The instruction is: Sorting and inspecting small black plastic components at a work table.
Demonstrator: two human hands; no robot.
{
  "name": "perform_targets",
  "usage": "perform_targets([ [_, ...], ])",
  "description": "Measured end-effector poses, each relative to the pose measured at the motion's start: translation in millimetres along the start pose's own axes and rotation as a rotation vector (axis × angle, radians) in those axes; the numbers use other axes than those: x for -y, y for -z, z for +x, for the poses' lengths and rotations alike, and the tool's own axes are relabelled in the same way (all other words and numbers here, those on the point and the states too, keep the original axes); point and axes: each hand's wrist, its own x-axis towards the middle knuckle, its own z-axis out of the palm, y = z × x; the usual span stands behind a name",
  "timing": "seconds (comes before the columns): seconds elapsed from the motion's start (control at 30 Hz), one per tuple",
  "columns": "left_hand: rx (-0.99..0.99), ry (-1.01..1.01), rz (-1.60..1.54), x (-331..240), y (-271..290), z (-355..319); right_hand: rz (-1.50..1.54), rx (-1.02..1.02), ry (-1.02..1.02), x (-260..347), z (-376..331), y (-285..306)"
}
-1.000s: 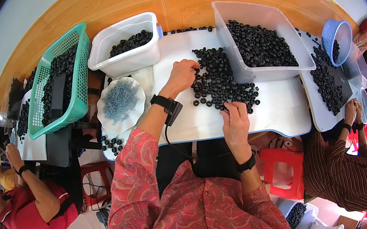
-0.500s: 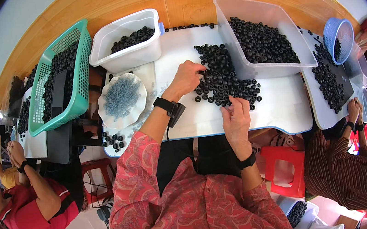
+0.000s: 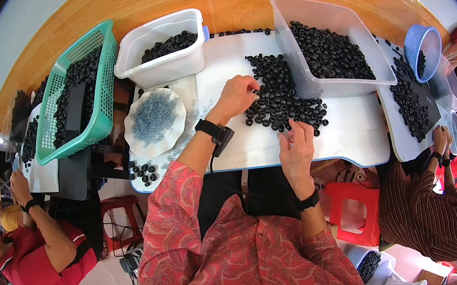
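Observation:
A loose pile of small black ring-shaped parts (image 3: 275, 93) lies on the white tabletop. At its left edge my left hand (image 3: 237, 96) is closed in a pinch, with one black ring-shaped part at the fingertips. My right hand (image 3: 297, 148) rests at the near edge of the pile, its thumb and bent fingers apart and the fingertips beside the closest parts. No part shows inside it. Left of my left forearm stands a pale, wavy-edged plate (image 3: 180, 120) heaped with tiny translucent grey-blue pieces (image 3: 153, 116).
Behind the pile stand a clear bin (image 3: 342, 86) and a white tub (image 3: 166, 64), both with black parts. A green basket (image 3: 103, 110) is at left, a blue basket (image 3: 424, 39) far right. Co-workers sit on both sides. A red stool (image 3: 352, 195) stands below the table.
My left hand has drawn its fingertips together at the pile's left edge. My right hand stays at the near edge, almost unmoved. The whole view has shifted slightly.

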Motion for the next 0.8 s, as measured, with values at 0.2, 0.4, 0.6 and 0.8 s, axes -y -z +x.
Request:
perform_targets([
  [0.2,-0.009,0.026,-0.124,0,1,-3,0.003,-0.003,0.003,-1,-1,0],
  [0.4,-0.093,0.048,-0.227,0,15,-8,0.010,-0.003,0.001,0,-2,0],
  [0.6,-0.065,0.221,-0.824,-26,26,-43,0.013,-0.002,0.023,2,-2,4],
  [0.8,-0.033,0.265,-1.181,-50,11,-98,-0.077,-0.044,0.111,-1,-3,7],
])
